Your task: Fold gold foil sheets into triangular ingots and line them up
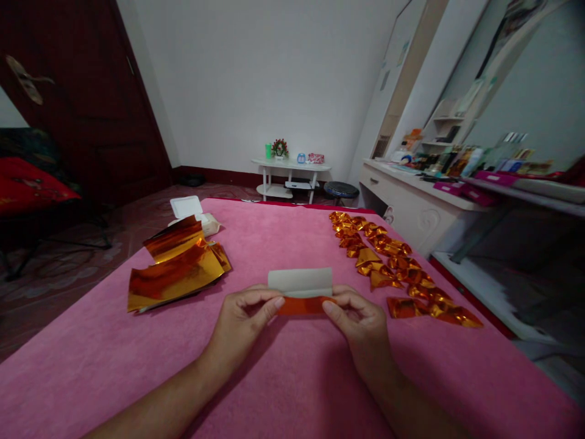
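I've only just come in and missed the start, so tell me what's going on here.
A person holds a partly folded sheet between the left hand and the right hand, one at each end. Its pale side shows above a shiny orange strip. On the pink cover, a stack of flat gold-orange sheets lies to the left, in front of an open white-lidded pack. To the right, twisted pieces of the same shiny colour lie in rough rows.

Pink cloth [292, 238], shiny orange-gold sheets [183, 271], dark red door [86, 103], white wall [247, 79]
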`<state>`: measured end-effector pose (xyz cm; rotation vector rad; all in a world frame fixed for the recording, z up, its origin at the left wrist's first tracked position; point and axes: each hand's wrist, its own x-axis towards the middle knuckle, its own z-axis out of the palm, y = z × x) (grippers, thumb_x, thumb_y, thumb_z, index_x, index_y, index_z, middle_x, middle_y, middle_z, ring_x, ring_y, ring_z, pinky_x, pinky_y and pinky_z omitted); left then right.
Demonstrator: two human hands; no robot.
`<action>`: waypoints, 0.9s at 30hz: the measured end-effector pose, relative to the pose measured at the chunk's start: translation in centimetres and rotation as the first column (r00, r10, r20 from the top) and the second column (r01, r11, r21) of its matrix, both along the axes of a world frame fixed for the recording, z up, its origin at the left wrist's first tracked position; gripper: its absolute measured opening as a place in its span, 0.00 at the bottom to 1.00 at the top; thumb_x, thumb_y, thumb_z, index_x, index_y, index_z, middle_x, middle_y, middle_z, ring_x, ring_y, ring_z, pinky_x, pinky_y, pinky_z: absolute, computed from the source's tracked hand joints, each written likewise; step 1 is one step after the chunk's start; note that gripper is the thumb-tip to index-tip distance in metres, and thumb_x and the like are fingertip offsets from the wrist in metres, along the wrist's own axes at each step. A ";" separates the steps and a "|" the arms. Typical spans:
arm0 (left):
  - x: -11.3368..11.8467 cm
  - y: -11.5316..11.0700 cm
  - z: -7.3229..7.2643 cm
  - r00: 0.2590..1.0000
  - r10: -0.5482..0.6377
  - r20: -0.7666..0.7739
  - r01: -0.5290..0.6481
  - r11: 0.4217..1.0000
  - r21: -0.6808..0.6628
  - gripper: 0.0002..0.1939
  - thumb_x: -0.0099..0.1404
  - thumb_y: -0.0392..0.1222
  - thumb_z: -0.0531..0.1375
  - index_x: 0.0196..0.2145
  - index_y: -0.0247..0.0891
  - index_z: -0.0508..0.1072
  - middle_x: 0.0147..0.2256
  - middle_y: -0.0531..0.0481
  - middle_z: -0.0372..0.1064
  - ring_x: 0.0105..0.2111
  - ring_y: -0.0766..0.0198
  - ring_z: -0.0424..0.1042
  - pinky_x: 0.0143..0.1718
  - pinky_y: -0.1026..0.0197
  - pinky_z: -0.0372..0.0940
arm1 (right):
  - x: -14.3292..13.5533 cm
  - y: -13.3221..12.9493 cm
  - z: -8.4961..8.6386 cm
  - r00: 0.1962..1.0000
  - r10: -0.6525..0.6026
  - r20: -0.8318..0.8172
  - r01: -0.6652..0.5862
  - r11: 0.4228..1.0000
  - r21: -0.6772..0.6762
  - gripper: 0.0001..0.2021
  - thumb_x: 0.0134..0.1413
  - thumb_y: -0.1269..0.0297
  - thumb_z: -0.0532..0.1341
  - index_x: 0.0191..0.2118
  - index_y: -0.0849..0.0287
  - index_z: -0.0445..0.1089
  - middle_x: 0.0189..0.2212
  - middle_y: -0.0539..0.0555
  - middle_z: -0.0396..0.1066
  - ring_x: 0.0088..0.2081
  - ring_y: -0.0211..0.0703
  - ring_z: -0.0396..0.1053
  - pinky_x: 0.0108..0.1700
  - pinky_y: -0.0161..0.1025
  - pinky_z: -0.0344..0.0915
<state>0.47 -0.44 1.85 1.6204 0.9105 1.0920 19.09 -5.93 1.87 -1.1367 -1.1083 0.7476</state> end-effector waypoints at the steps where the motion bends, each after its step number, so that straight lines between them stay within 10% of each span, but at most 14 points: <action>1: 0.0 0.0 0.0 1.000 0.004 0.000 -0.004 1.000 0.005 0.07 0.58 0.41 0.61 0.28 0.36 0.78 0.30 0.48 0.73 0.31 0.65 0.70 0.32 0.66 0.63 | 0.0 0.0 0.0 1.000 0.001 -0.002 -0.001 1.000 0.008 0.06 0.45 0.66 0.64 0.21 0.58 0.70 0.32 0.54 0.71 0.36 0.44 0.69 0.40 0.38 0.64; 27: 0.1 0.0 0.0 0.995 0.077 0.058 -0.072 0.994 -0.088 0.05 0.51 0.40 0.65 0.25 0.35 0.78 0.26 0.49 0.74 0.26 0.66 0.70 0.28 0.67 0.65 | 0.2 0.2 -0.6 0.973 -0.076 -0.218 0.064 0.996 -0.060 0.11 0.39 0.65 0.68 0.19 0.59 0.64 0.30 0.52 0.72 0.35 0.43 0.70 0.40 0.41 0.66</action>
